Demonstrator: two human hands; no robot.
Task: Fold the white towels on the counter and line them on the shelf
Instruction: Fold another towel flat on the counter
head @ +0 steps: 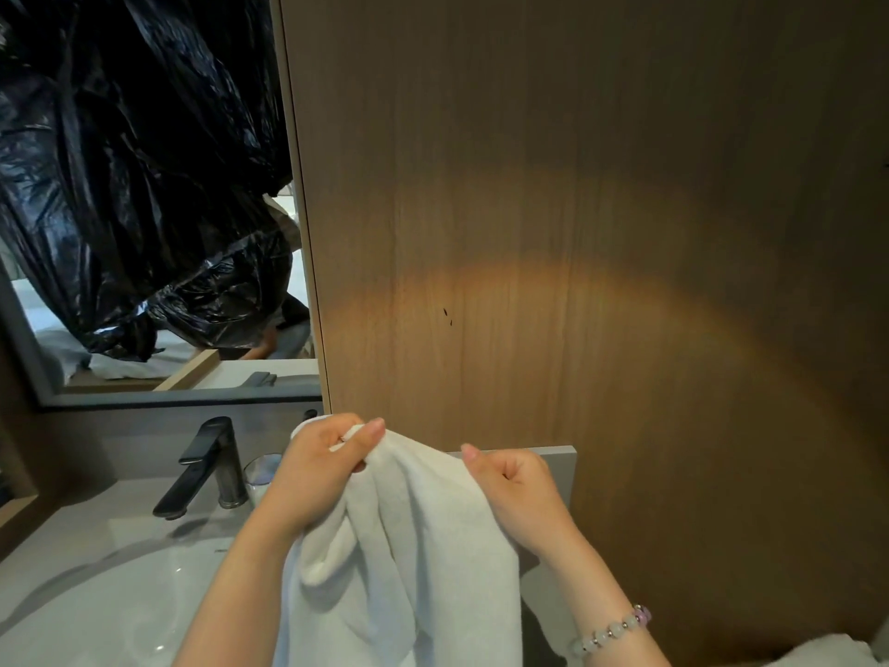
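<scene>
A white towel (pixel 409 546) hangs in loose folds between my hands, in front of a wooden panel. My left hand (pixel 322 459) pinches its upper left edge between thumb and curled fingers. My right hand (pixel 514 479) grips the upper right edge, fingers curled round the cloth, with a bead bracelet on that wrist. Part of another white towel (pixel 827 654) shows at the bottom right corner. The towel's lower end runs out of view below.
A black faucet (pixel 207 469) stands over a white sink basin (pixel 96 599) on the left. A glass (pixel 260 469) sits behind my left wrist. A mirror (pixel 168 368) draped with black plastic (pixel 134 161) is at upper left. The wooden panel (pixel 577 233) fills the right side, with a grey ledge (pixel 558 459) behind my right hand.
</scene>
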